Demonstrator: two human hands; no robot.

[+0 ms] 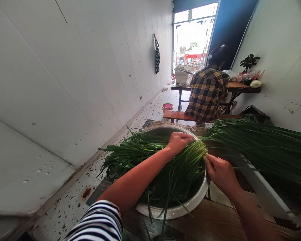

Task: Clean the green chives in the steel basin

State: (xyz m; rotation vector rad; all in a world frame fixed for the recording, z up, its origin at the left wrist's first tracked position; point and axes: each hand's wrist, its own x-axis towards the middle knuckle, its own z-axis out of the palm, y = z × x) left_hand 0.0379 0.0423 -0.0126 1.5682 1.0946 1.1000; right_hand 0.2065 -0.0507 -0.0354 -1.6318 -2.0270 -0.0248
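Note:
A large round metal basin [175, 214] stands in front of me, heaped with long green garlic chives [142, 150]. Their pale cut ends gather at the basin's right rim. My left hand [180, 142] reaches over the heap with its fingertips pinched together at the chives, close to those ends. Just outside the right rim, my right hand [220, 172] is closed, thumb against fingers, at the tips of the pale ends. Exactly how many stalks each hand grips is hidden by the fingers.
More long chives [263, 144] lie in a white bin [261, 187] to the right. Beyond the basin, a person in a plaid shirt [208, 93] sits on a wooden bench [175, 115] at a table [238, 87]. A small bucket [167, 107] stands on the floor; a wall [77, 67] runs along the left.

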